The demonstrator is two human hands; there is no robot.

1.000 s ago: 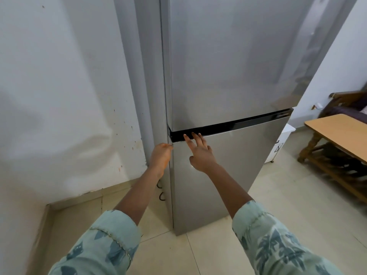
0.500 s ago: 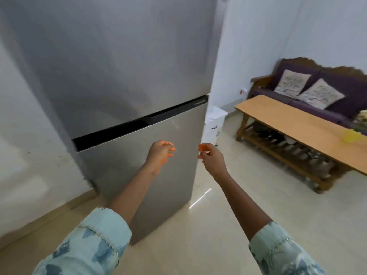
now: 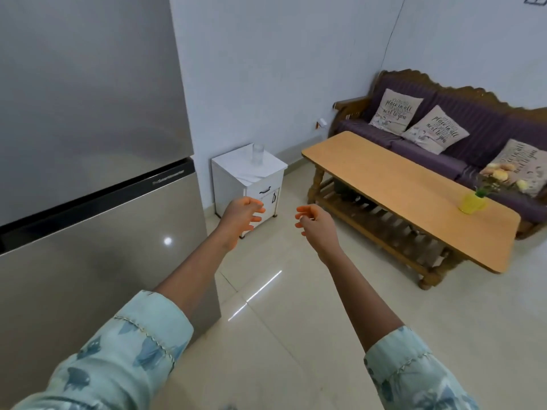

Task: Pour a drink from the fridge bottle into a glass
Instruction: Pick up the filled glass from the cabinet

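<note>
One two-door steel fridge [image 3: 88,179] fills the left of the view, both doors closed, with a dark band between the upper and lower door; the small lettering on that band is too fine to read. No bottle shows; the closed doors hide whatever is inside.

Two bare hands reach forward, each arm in a pale blue patterned sleeve. The left hand [image 3: 241,216] hangs in the air just right of the fridge's lower door, fingers loosely curled and spread, holding nothing. The right hand [image 3: 315,221] is near it but apart, fingers half curled, also empty.

One clear drinking glass [image 3: 257,154] stands upright on top of one small white cabinet [image 3: 236,184], which sits against the wall just beside the fridge. The cabinet front shows two dark handles.

To the right stands one long wooden coffee table [image 3: 384,184] with a slatted lower shelf. On its far end sits one yellow pot [image 3: 472,203] of flowers. Behind the table is one purple sofa [image 3: 461,113] with a carved wooden frame, carrying three printed cushions. The first cushion [image 3: 396,112] bears script in which "place in all" and "next to you" can be made out.
</note>
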